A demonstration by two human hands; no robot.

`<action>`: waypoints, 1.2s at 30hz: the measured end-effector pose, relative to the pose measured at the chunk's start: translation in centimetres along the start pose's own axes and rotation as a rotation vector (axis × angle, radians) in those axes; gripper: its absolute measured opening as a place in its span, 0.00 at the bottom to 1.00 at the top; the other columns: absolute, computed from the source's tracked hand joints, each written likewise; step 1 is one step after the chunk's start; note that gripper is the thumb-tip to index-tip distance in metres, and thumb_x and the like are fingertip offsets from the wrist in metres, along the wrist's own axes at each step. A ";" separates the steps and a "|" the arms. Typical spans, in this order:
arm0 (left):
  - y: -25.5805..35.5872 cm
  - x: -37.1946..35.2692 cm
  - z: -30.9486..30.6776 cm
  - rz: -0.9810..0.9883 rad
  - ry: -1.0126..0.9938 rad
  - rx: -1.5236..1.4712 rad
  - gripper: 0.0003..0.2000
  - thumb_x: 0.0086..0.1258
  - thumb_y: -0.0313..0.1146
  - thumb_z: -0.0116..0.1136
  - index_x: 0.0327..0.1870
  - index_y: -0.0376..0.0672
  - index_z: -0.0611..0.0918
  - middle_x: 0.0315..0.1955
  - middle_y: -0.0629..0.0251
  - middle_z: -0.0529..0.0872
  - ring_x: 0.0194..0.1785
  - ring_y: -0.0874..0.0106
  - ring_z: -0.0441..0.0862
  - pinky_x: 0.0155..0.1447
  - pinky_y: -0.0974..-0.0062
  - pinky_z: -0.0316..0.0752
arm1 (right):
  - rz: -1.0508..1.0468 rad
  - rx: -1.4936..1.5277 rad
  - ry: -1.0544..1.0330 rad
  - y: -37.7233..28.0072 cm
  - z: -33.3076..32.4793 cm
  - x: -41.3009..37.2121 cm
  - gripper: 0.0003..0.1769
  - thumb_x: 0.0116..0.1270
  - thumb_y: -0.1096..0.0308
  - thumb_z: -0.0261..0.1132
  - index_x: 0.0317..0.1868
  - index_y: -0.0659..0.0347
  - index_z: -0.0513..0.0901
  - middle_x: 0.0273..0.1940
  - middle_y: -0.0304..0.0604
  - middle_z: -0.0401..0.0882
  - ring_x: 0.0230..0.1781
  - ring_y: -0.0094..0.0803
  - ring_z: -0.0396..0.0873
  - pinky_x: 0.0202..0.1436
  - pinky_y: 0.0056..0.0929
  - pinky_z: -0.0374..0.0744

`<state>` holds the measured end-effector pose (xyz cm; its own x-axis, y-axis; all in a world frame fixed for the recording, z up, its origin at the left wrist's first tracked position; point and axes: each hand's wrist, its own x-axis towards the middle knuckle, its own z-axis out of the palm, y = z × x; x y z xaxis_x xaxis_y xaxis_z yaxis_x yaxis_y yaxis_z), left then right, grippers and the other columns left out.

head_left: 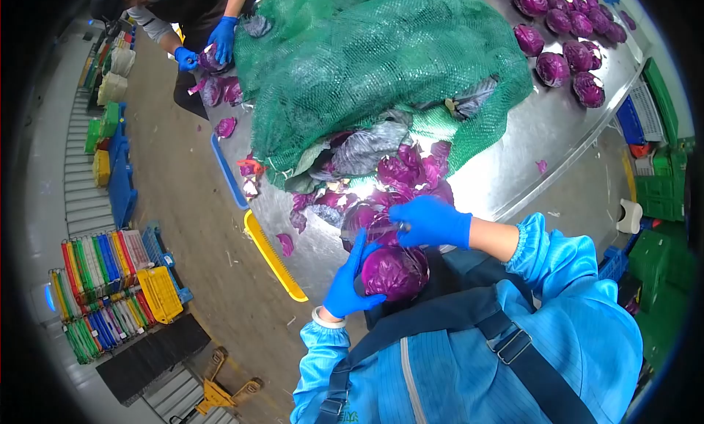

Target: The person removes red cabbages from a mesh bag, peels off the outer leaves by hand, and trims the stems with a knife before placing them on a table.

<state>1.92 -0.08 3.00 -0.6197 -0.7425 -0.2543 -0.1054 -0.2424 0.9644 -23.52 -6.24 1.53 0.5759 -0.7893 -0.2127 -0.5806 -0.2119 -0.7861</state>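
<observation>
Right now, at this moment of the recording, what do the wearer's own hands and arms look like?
The left hand and right hand wear plain, deep blue gloves without visible markings. The left sleeve and right sleeve are a lighter, shiny blue and loose, with gathered cuffs. A pale band circles the left wrist; the right forearm is bare between glove and cuff.

Bright glare on metal; dark, curved fisheye edges.
</observation>
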 end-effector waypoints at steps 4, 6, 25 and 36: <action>-1.0 -0.8 0.9 0.059 0.267 -0.213 0.57 0.47 0.44 0.77 0.77 0.41 0.52 0.71 0.52 0.63 0.72 0.59 0.65 0.74 0.62 0.61 | 0.190 -0.097 0.183 6.3 2.7 -1.8 0.16 0.55 0.55 0.68 0.37 0.56 0.79 0.29 0.50 0.81 0.34 0.53 0.82 0.35 0.50 0.78; -1.9 -0.6 0.8 0.063 0.490 -0.496 0.56 0.48 0.49 0.74 0.77 0.42 0.52 0.70 0.53 0.66 0.71 0.59 0.66 0.74 0.61 0.62 | 0.218 -0.077 0.204 5.2 1.6 -2.0 0.18 0.56 0.53 0.68 0.42 0.56 0.80 0.33 0.49 0.83 0.36 0.52 0.82 0.39 0.48 0.79; -2.9 1.8 0.5 -0.117 0.592 -1.115 0.33 0.66 0.52 0.48 0.70 0.44 0.67 0.68 0.55 0.69 0.70 0.55 0.67 0.72 0.50 0.63 | 0.053 0.396 0.330 -1.1 -1.5 1.4 0.18 0.55 0.63 0.70 0.45 0.59 0.78 0.43 0.47 0.79 0.42 0.40 0.81 0.43 0.39 0.78; -2.3 2.3 0.1 -0.090 0.650 -0.221 0.33 0.66 0.56 0.47 0.71 0.53 0.66 0.68 0.59 0.68 0.70 0.54 0.66 0.67 0.43 0.67 | 0.141 0.549 0.569 -0.7 -1.5 3.6 0.19 0.56 0.58 0.74 0.42 0.62 0.81 0.36 0.47 0.83 0.32 0.34 0.82 0.38 0.30 0.79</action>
<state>0.66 -1.23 0.21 -0.0169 -0.9206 -0.3902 0.0689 -0.3904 0.9181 -21.89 -9.84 2.22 0.0505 -0.9916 -0.1193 -0.1745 0.1089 -0.9786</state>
